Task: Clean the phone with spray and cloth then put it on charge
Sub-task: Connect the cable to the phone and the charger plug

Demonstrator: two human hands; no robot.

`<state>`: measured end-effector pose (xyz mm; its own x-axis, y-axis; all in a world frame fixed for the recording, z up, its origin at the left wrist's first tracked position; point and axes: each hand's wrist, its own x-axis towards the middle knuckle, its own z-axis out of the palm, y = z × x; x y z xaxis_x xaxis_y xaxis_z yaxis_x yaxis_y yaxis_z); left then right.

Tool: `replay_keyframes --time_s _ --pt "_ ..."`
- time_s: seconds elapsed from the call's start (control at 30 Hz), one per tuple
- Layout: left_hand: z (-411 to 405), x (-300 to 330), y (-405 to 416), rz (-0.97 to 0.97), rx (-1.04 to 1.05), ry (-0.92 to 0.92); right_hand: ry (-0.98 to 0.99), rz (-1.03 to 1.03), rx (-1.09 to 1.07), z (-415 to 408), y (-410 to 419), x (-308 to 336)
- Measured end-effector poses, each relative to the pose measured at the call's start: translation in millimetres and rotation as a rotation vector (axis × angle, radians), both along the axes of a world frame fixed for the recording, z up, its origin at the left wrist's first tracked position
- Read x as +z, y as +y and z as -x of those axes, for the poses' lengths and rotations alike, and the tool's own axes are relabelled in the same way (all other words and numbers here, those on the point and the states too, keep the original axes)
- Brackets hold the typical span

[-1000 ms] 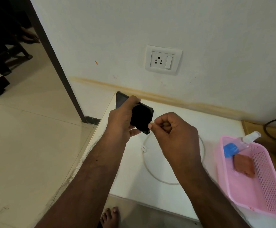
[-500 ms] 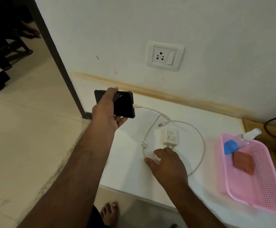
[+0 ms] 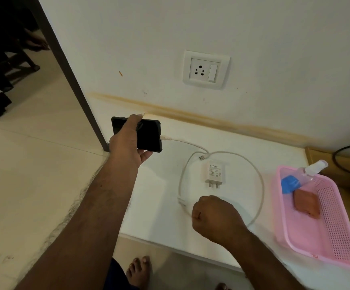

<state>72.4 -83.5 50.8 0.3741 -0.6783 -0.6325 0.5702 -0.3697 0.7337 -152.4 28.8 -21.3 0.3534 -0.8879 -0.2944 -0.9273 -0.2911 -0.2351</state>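
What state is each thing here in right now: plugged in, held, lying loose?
Black phone: held by left hand, white cable plugged in.
White charger adapter: lying unplugged; cable's USB end beside it, unconnected.
White wall socket: nothing plugged in.
Right hand: fisted beside the cable.
Spray bottle: lying in pink basket.

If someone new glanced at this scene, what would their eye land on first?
Probably the black phone gripped in the left hand above the white table's far-left corner, a white cable plugged into it. Next, the unplugged charger adapter lying mid-table, and the pink basket at right.
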Motion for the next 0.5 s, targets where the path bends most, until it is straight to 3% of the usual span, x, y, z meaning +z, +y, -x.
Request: replay_keyframes --time_s 0.2,0.3,0.4,0.5 --pt "-10.0 -1.2 -0.1 0.021 0.025 -0.052 0.083 -0.368 0.081 24.0 12.5 13.7" --pt "-7.1 -2.0 1.1 0.023 0.023 -0.084 0.028 -0.225 0.003 18.2 8.6 16.5" --pt "-3.0 -1.4 2.8 0.015 0.007 -0.118 -0.143 0.050 -0.256 -3.2 2.6 10.2" --pt "1.3 -1.0 3.8 0.018 0.011 -0.135 -0.167 0.112 -0.339 -19.4 -0.8 -7.4"
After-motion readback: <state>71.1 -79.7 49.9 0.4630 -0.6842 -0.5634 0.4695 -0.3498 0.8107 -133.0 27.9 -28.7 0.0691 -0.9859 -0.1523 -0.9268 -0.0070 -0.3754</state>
